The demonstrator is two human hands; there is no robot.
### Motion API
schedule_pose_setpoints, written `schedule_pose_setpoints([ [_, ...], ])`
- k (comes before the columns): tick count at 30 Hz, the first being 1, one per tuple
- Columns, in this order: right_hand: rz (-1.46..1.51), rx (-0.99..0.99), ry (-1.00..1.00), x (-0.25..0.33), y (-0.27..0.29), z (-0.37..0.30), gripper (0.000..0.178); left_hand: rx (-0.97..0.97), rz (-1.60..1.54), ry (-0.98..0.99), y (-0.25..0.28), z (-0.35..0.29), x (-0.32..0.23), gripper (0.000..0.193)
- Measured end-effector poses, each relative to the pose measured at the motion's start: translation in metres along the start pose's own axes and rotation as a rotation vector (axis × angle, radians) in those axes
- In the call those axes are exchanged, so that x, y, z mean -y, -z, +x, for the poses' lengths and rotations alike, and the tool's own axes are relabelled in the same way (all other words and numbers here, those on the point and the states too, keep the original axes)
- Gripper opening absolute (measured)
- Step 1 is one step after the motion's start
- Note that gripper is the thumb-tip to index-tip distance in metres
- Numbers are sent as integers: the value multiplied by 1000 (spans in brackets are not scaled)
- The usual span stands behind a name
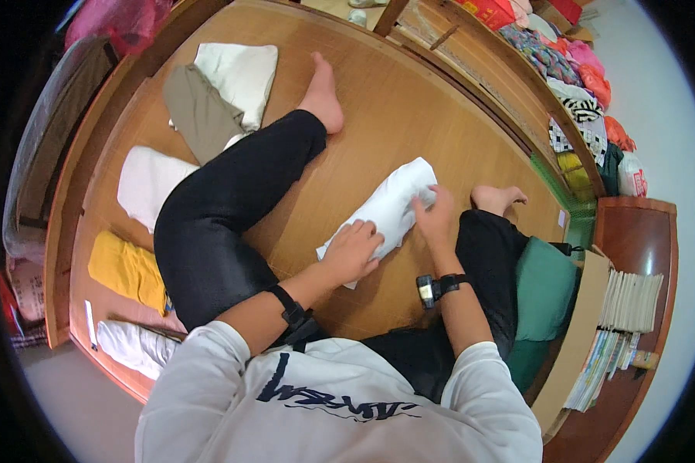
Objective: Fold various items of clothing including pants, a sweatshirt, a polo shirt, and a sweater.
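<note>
A white folded garment (392,202), rolled into a long bundle, lies on the wooden board between my legs. Across its near left end rests my left hand (353,251), palm down with the fingers spread over the fabric. My right hand (438,217) is at the far right end, thumb and fingers pinching the cloth's edge. The garment's exact kind cannot be made out. To the left lie a white folded cloth (243,73), a brown-grey one (201,112), a cream one (148,185) and a yellow one (123,266).
A grey-white folded cloth (135,346) lies at the board's lower left edge. Green cushions (544,289) sit against my right leg, beside a cardboard box (575,339) and stacked books (629,301). Piled clothes and bags (579,85) fill the far right shelf. A raised wooden rim borders the board.
</note>
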State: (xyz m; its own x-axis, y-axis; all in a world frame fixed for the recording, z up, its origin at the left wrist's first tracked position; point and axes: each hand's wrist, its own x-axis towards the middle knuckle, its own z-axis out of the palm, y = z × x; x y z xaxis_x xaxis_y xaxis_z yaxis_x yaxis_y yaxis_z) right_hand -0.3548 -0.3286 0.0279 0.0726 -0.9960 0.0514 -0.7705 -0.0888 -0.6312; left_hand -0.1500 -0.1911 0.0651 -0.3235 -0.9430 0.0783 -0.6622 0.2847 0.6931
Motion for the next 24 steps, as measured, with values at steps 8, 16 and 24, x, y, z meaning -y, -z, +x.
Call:
schedule_pose_setpoints([
  [8, -446, 267, 510, 20, -38, -7, 49, 396, 249, -123, -35, -7, 32, 85],
  [16, -242, -3, 369, 13, -49, -17, 53, 250, 113, -61, -40, -10, 43, 75],
  [24, 750, -96, -673, -17, -55, -37, 63, -115, -374, 448, -52, 8, 68, 60],
])
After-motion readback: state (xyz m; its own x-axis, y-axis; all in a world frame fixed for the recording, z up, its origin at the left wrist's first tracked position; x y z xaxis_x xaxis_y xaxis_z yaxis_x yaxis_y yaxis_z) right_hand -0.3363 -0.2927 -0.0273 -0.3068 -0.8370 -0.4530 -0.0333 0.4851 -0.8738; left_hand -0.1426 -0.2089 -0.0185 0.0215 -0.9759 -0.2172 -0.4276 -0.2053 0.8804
